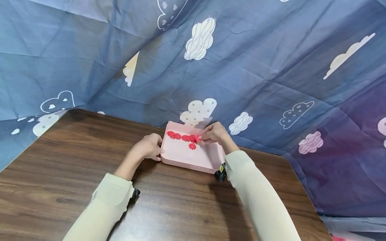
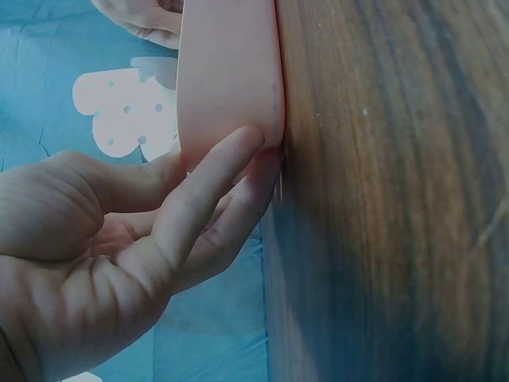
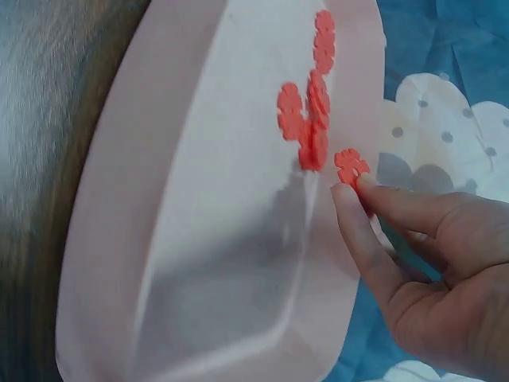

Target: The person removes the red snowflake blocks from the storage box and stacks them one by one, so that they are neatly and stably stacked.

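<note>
A shallow pink tray (image 1: 193, 159) lies on the wooden table. My left hand (image 1: 146, 147) grips its left end; in the left wrist view the thumb is at the rim and fingertips (image 2: 246, 143) rest against the outer wall. Over the tray's far side, my right hand (image 1: 214, 132) pinches a red flower-shaped plastic piece (image 3: 351, 165) between thumb and finger. Several more such red pieces (image 3: 318, 107) lie in the tray along its far wall, some overlapping. One red piece (image 1: 192, 146) lies slightly nearer than that row.
The brown wood-grain table (image 1: 169, 207) extends to both sides and in front of the tray. Close behind the tray hangs a blue cloth (image 1: 144, 100) with cloud prints. A purple cloth (image 1: 356, 160) hangs on the right.
</note>
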The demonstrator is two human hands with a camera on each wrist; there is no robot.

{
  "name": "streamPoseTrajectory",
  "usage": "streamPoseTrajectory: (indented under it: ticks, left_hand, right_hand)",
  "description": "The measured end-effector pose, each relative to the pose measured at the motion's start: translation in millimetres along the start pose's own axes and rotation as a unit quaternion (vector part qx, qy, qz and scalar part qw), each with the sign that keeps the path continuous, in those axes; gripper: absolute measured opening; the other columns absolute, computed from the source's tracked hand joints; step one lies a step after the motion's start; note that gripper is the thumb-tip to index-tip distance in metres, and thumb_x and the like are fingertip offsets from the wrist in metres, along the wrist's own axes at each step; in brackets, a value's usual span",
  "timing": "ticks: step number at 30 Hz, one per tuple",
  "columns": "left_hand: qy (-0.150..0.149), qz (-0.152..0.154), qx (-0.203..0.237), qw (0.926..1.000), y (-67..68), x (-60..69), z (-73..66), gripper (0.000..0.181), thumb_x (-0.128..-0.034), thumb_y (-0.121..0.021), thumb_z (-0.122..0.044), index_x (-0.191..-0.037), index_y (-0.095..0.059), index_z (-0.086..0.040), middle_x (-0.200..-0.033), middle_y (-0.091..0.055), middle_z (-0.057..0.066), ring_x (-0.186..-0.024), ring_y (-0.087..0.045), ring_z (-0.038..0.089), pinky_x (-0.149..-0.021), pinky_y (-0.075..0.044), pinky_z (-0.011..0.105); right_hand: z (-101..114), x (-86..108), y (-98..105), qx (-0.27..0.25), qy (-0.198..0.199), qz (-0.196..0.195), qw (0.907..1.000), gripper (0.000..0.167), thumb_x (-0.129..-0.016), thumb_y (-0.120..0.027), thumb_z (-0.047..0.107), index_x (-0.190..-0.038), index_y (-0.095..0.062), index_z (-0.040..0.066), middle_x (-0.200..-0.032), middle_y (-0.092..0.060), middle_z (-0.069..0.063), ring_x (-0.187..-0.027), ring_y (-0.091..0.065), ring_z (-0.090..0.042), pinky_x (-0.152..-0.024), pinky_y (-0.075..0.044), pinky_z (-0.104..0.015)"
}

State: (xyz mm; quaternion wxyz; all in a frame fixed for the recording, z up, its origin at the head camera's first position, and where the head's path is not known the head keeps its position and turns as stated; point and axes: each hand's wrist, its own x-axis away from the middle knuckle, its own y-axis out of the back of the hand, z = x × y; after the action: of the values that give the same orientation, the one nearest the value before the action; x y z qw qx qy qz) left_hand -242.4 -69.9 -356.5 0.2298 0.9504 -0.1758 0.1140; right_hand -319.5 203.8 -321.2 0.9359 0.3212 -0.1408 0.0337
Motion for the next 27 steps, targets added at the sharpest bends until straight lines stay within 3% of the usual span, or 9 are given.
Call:
streamPoseTrajectory:
  ticks: [13, 20, 27]
  left_hand:
    - [-0.001, 0.005, -0.002, 1.0, 0.4, 2.8, -1.0, 0.04, -0.1035, -0.062, 0.006, -0.141, -0.049, 0.015, -0.1, -0.066, 0.019, -0.076, -0.068, 0.016, -0.071, -0.071, 0.025]
    - [-0.007, 0.009, 0.006, 0.9999, 0.2, 3.6, -0.5, 0.04, -0.1029, -0.06, 0.008, -0.14, -0.048, 0.017, -0.105, -0.066, 0.022, -0.079, -0.068, 0.017, -0.073, -0.071, 0.026]
    - [-0.011, 0.017, 0.019, 0.9996, 1.9, 6.1, 0.7, 0.043, -0.1025, -0.059, 0.01, -0.142, -0.046, 0.018, -0.103, -0.068, 0.023, -0.081, -0.067, 0.018, -0.074, -0.072, 0.027]
  right_hand:
    - [-7, 10.5, 44, 0.043, -0.007, 0.0, 0.999, 0.023, -0.094, -0.078, -0.007, -0.115, -0.075, -0.015, -0.072, -0.077, -0.007, -0.061, -0.077, -0.015, -0.085, -0.072, -0.042]
    - [-14, 20.2, 71, 0.038, -0.018, 0.009, 0.9991, 0.025, -0.096, -0.074, -0.009, -0.119, -0.071, -0.018, -0.08, -0.079, -0.01, -0.065, -0.076, -0.015, -0.081, -0.073, -0.038]
    - [-31, 31.6, 102, 0.012, -0.033, 0.015, 0.9993, 0.028, -0.096, -0.072, -0.01, -0.121, -0.067, -0.021, -0.075, -0.077, -0.006, -0.064, -0.075, -0.013, -0.073, -0.072, -0.03]
